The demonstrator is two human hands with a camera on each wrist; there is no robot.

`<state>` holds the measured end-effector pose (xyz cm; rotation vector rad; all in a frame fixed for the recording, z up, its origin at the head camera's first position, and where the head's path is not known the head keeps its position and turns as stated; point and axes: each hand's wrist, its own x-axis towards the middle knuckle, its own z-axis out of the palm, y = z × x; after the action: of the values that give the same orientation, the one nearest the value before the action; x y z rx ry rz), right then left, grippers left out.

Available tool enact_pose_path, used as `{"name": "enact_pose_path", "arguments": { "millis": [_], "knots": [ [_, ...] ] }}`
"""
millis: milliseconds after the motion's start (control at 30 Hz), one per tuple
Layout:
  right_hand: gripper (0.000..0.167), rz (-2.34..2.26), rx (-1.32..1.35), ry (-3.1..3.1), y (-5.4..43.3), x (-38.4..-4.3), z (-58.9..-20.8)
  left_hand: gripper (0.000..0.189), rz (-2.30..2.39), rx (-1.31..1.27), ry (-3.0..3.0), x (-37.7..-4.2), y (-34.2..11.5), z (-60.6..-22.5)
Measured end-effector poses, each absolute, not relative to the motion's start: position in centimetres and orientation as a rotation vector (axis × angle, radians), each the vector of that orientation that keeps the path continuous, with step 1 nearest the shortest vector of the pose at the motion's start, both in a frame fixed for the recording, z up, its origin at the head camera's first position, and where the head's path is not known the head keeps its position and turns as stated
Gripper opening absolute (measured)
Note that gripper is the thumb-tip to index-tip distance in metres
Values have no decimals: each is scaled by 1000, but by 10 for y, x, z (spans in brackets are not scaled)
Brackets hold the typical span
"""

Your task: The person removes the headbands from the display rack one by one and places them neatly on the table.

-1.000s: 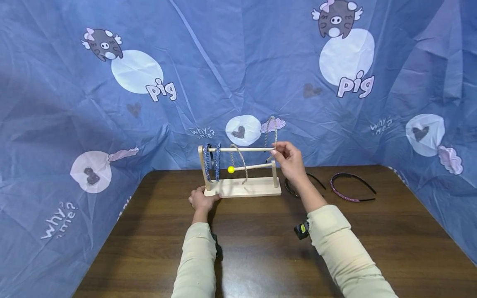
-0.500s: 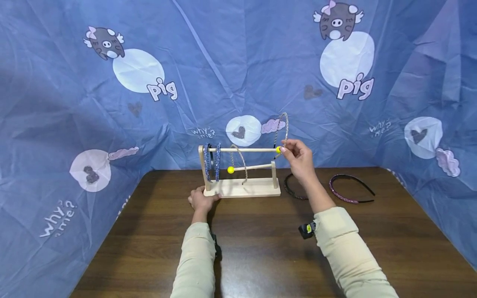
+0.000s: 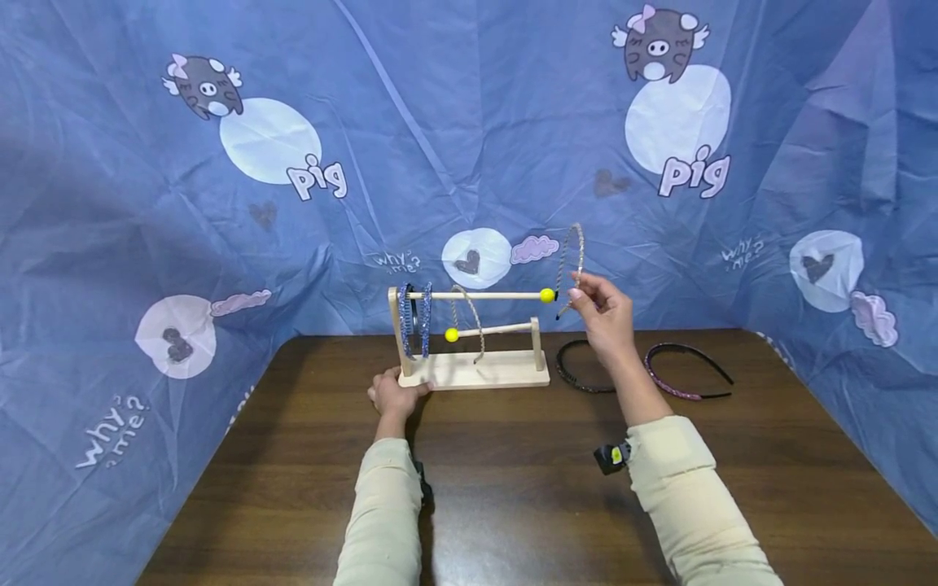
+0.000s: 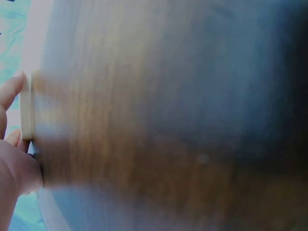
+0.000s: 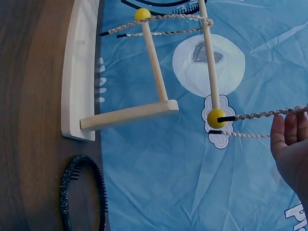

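Observation:
My right hand (image 3: pixel 608 317) pinches a thin braided beige headband (image 3: pixel 581 248) by one side, arch upward, to the right of a wooden headband stand (image 3: pixel 506 372). Its black tips point down, close to the yellow ball (image 3: pixel 547 295) at the end of the upper rod. In the right wrist view one tip (image 5: pixel 226 119) overlaps that ball. At the stand's left end, my left hand (image 3: pixel 396 395) grips the base, with fingers on both sides of the wood (image 4: pixel 26 106). A second braided headband (image 3: pixel 475 308) and glittery blue headbands (image 3: pixel 427 325) hang on the upper rod.
A black toothed headband (image 3: pixel 575 382) lies on the table (image 3: pixel 513 488) right of the stand, partly behind my right forearm. Further right lies a pink glitter headband (image 3: pixel 674 392). The stand's lower rod ends in another yellow ball (image 3: pixel 452 334). A blue pig-print cloth (image 3: pixel 469 163) hangs behind.
My right hand has moved right with the braided headband, from around the upper rod's end to beyond its yellow ball, which is now uncovered. My left hand stays at the base.

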<state>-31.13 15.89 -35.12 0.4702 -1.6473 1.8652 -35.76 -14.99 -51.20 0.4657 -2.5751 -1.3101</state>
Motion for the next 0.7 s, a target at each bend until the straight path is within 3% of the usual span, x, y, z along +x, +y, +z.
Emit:
{"name": "enact_pose_path", "arguments": {
  "millis": [333, 700],
  "knots": [
    [24, 1887, 503, -1584, 168, -314, -373, 71, -1324, 478, -2578, -359, -150, -511],
    [23, 1839, 536, -1776, 155, -274, -371, 71, -1316, 481, -2585, -361, -150, -514]
  ]
}}
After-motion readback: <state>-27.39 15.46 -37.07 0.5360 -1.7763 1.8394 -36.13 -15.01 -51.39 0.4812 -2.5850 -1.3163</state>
